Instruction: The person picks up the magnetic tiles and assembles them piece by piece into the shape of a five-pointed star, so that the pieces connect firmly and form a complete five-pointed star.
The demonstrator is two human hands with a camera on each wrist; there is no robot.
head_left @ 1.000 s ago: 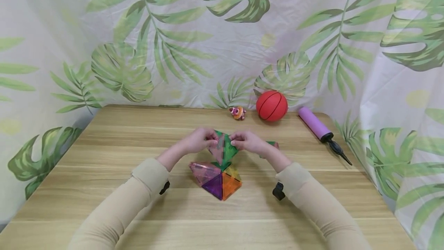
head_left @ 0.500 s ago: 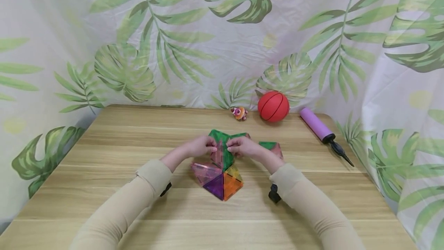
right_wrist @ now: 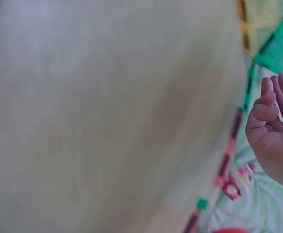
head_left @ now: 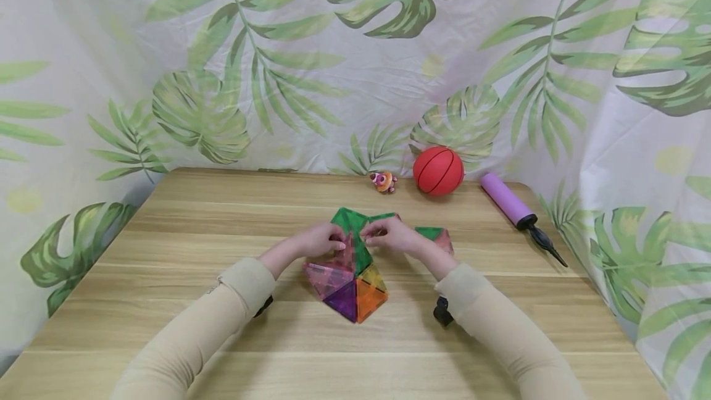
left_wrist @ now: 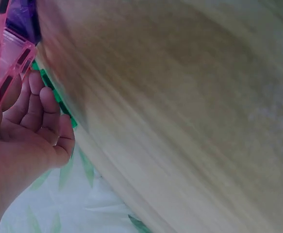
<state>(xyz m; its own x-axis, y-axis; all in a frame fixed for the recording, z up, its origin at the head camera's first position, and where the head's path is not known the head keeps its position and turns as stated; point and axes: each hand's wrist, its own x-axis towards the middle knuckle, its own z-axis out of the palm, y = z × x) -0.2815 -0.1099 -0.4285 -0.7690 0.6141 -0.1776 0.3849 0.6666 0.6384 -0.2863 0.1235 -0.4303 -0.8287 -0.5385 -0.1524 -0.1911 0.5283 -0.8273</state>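
Coloured see-through magnetic tiles form a cluster mid-table in the head view. Its front has a purple tile (head_left: 341, 302), an orange tile (head_left: 368, 302), a yellow tile (head_left: 374, 278) and a pinkish tile (head_left: 324, 278). Behind these, a pink tile (head_left: 348, 258) and a green tile (head_left: 363, 258) meet along an edge. My left hand (head_left: 321, 241) pinches the pink tile, its thumb partly hidden behind pink frames in the left wrist view. With bent fingers, my right hand (head_left: 393, 234) holds the green tile near its edge; the fingertip contact is partly hidden.
Green tiles (head_left: 345, 217) lie just beyond the hands. A green-and-pink piece (head_left: 430, 233) sits apart at the right. Farther back are a small toy figure (head_left: 383, 182), a red ball (head_left: 439, 171) and a purple hand pump (head_left: 507, 198). A leaf-print cloth (head_left: 300, 79) hangs behind the table.
The pink and green tiles have come down from a raised position onto the cluster's back. Both hands have lowered slightly with them, and green tiles beyond are now more exposed.
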